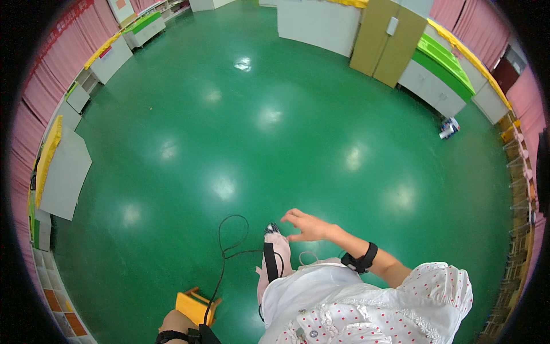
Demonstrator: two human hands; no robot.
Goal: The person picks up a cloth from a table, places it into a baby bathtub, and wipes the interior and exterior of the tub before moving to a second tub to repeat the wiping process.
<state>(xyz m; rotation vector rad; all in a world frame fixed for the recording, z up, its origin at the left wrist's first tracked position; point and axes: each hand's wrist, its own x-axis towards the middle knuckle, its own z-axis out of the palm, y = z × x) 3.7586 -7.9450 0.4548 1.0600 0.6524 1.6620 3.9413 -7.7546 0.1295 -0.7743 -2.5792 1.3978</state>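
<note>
My right hand (309, 226) is stretched out over the green floor (321, 172), fingers apart and nothing between them. Just left of it are my foot in a dark patterned shoe (272, 228) and my pink trouser leg (277, 261). A black strap (362, 261) goes round my right forearm. At the lower left edge, part of my left arm (176, 322) shows with a black band, beside a small yellow stool (193, 308); my left hand cannot be seen. A thin black cable (222, 258) loops across the floor between the stool and my leg.
Low cabinets with green tops (441, 66) and a tall tan cupboard (381, 43) line the far right. A blue-and-white item (450, 128) lies by them. White panels (67, 172) and shelves (54, 281) run along the left; chairs (518, 178) stand along the right wall.
</note>
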